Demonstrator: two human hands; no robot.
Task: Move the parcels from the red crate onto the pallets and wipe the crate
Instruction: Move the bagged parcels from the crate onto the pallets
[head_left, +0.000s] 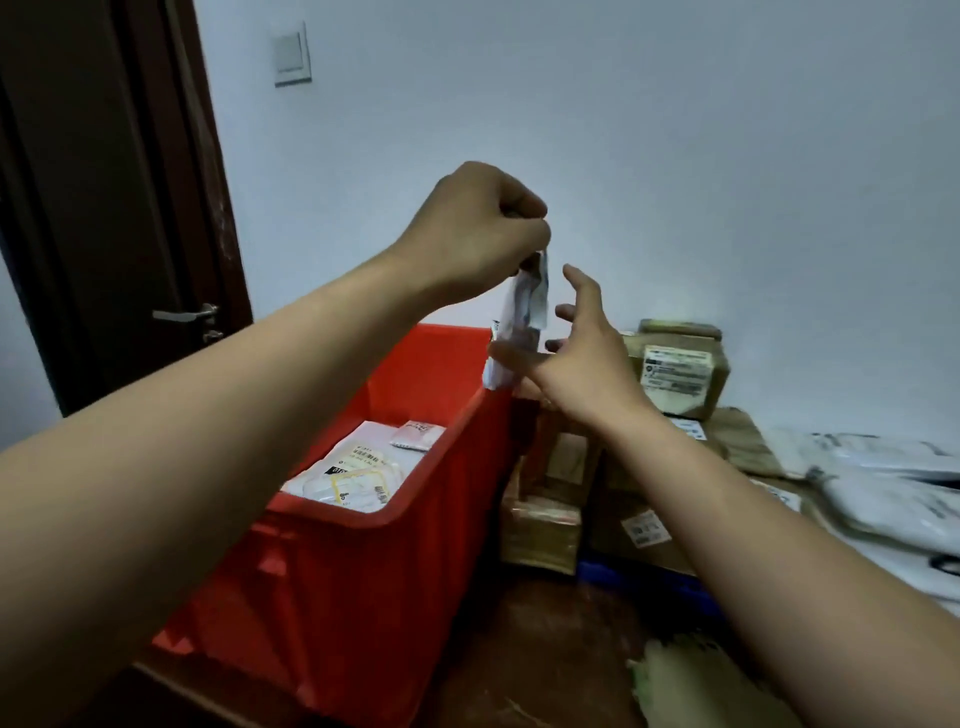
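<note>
Left hand (478, 234): fingers curled, pinching the top edge of a small white parcel (527, 306). The parcel is a soft, crumpled plastic pouch with faint printing. It hangs freely with its long axis near vertical and its lower end tilted slightly toward the left, above the far right corner of the red crate (337, 597).

Right hand (582, 364): spread wide, fingers (574, 283) straight and apart, holding nothing. Its thumb crosses the parcel's lower end; whether it touches cannot be told.

The crate is smooth moulded plastic, rectangular, with a rolled rim. Flat white mailers (348, 473) with printed labels lie on its floor, and a small sealed packet (415, 434) rests against the far right wall.

Just beside the crate's right wall, brown taped cardboard boxes (675, 374) are stacked on a blue pallet (654, 582). Glossy pale poly bags (883, 499) lie at the pallet's right edge.
</note>
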